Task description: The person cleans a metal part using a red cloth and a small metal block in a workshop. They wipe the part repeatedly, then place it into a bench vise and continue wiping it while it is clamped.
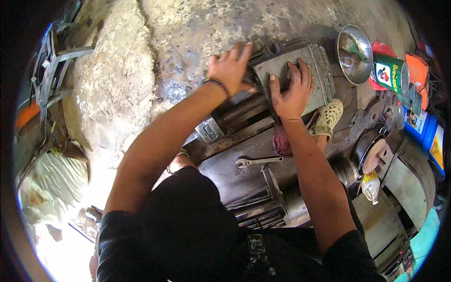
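A heavy grey metal block, which looks like part of a large machine vise, rests on the floor ahead of me. My right hand lies on its top with the fingers spread. My left hand is over the block's left side, fingers stretched out and apart; I see nothing in it. Below that hand runs a thick threaded screw between dark greasy rails. A second metal piece sits at the screw's near left end. Whatever lies under my palms is hidden.
An adjustable wrench and a maroon cloth lie nearer me. To the right are a metal bowl, a green container, a blue bucket and a plastic bottle. A metal frame stands far left.
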The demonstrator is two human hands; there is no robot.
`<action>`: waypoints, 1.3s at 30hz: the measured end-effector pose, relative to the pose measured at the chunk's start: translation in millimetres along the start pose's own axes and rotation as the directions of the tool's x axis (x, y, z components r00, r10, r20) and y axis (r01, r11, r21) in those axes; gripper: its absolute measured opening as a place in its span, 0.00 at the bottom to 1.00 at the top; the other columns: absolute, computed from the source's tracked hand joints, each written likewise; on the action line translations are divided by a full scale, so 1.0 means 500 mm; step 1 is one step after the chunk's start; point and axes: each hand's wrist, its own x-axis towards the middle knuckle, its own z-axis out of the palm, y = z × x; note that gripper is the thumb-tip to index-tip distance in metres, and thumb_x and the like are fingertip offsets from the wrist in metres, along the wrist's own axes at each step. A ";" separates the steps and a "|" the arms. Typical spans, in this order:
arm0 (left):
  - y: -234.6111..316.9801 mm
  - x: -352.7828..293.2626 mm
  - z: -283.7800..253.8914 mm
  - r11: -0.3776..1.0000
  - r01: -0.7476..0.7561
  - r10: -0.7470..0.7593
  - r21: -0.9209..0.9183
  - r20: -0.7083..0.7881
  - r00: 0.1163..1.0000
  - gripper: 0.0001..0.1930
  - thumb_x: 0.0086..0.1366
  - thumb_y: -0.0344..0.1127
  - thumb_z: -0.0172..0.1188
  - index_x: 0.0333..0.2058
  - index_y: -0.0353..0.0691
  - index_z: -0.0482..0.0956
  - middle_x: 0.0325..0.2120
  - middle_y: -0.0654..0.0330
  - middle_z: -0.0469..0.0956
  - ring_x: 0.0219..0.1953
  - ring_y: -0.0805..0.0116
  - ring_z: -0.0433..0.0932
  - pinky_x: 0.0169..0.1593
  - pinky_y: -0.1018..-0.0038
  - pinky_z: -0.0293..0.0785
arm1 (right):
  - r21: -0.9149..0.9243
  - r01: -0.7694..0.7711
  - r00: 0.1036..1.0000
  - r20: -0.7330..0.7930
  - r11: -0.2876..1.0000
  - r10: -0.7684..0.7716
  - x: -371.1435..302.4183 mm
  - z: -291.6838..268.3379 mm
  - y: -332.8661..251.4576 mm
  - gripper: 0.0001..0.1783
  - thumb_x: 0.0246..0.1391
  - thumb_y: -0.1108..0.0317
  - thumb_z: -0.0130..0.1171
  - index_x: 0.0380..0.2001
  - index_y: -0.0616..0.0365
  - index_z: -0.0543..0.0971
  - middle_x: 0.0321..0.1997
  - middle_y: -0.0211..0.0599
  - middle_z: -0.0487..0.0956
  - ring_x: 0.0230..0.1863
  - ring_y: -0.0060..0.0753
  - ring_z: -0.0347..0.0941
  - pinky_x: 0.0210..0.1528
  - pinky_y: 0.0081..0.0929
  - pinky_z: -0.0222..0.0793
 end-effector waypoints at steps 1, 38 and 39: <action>0.002 0.005 -0.001 0.997 -0.075 0.075 0.009 -0.065 0.995 0.69 0.46 0.64 0.76 0.75 0.46 0.39 0.72 0.47 0.56 0.69 0.46 0.65 0.66 0.44 0.63 | 0.010 -0.006 1.000 0.009 1.000 0.006 -0.001 0.000 -0.001 0.32 0.54 0.48 0.65 0.56 0.58 0.76 0.67 0.54 0.68 0.69 0.63 0.60 0.72 0.58 0.48; -0.320 -0.397 0.109 0.730 0.359 -0.586 -0.582 -0.262 0.766 0.30 0.63 0.49 0.69 0.60 0.43 0.75 0.64 0.48 0.68 0.65 0.46 0.70 0.66 0.57 0.69 | 0.239 0.743 0.078 0.896 0.625 -0.437 0.172 0.086 -0.230 0.63 0.36 0.59 0.81 0.75 0.44 0.56 0.74 0.50 0.61 0.71 0.54 0.62 0.73 0.48 0.57; -0.318 -0.405 0.107 0.725 0.370 -0.592 -0.580 -0.251 0.766 0.30 0.63 0.49 0.70 0.60 0.44 0.75 0.64 0.48 0.68 0.65 0.45 0.69 0.66 0.57 0.69 | 0.239 0.705 0.037 0.928 0.668 -0.372 0.169 0.085 -0.232 0.63 0.36 0.59 0.81 0.75 0.44 0.56 0.73 0.51 0.63 0.70 0.54 0.63 0.72 0.48 0.58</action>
